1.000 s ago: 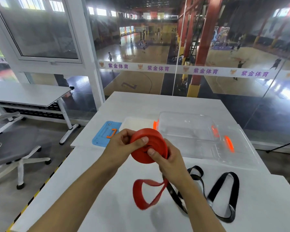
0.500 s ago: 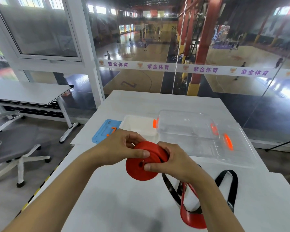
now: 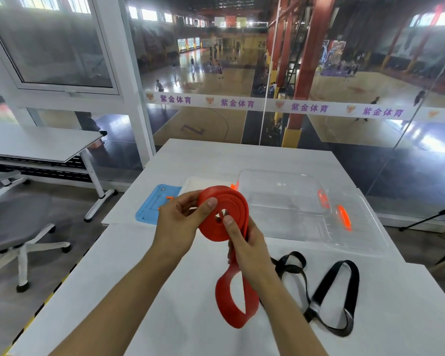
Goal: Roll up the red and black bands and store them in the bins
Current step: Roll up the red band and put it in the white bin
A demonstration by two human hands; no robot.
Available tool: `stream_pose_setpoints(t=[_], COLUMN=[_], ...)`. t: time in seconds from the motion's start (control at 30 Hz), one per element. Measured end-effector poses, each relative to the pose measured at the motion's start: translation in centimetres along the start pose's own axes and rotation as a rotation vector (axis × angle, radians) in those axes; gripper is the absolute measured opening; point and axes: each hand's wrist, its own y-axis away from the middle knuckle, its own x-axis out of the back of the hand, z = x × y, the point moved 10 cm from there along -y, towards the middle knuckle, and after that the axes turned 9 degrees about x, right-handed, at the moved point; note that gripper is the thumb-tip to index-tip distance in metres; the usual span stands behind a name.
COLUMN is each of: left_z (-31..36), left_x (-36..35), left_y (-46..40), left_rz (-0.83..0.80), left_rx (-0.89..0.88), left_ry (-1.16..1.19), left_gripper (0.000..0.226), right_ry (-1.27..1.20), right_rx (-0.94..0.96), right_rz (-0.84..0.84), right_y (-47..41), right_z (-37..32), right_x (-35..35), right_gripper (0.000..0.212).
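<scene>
Centrally, both hands grip the coiled red rubber band [image 3: 224, 214]: left hand [image 3: 180, 222] pinching its rim, right hand [image 3: 247, 242] clasping its tail above the white bench [image 3: 139, 278].

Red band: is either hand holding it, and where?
Both. The left hand pinches the coiled part of the red band at its upper-left edge; the right hand holds the coil's lower right, where the loose tail hangs.
</scene>
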Motion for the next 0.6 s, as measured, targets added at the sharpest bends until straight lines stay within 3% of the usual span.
stream_pose_setpoints(t=[0.13,0.27,0.37,0.47,0.53,0.6], left_z=[-2.6,-4.4,-3.4,-1.9,-1.3,-0.9], left_x=[-0.6,-1.1,-1.1,-2.0,-2.8,-3.1], left_y=[0.3,0.3,0.1,0.5,0.9,0.8], left_rz=[-0.017,-0.185,-0.394,-0.583,-0.653,-0.643], left_rx=[0.114,0.253,0.219,0.140,0.097,0.064], left_ry=[0.170,0.157,-0.062,-0.373,-0.563,-0.598], left_gripper=[0.048,0.047,0.040,0.039,0.041,0.042], right_ry=[-0.088,0.088,0.217,0.411,0.513,0.516], right_rx=[0.054,0.095,0.102,0.110,0.127,0.143], right_rz=[0.110,-0.028,-0.205,-0.383,-0.445,-0.438], right_y=[-0.2,-1.1,-1.6,-1.3,-0.9,-0.9], right_z=[0.1,-0.7,-1.3,-1.9,-2.4,-3.2], right_x=[0.2,1.5,2.3,1.7,1.0,0.9], right_gripper=[0.038,0.035,0.026,0.032,0.037,0.038])
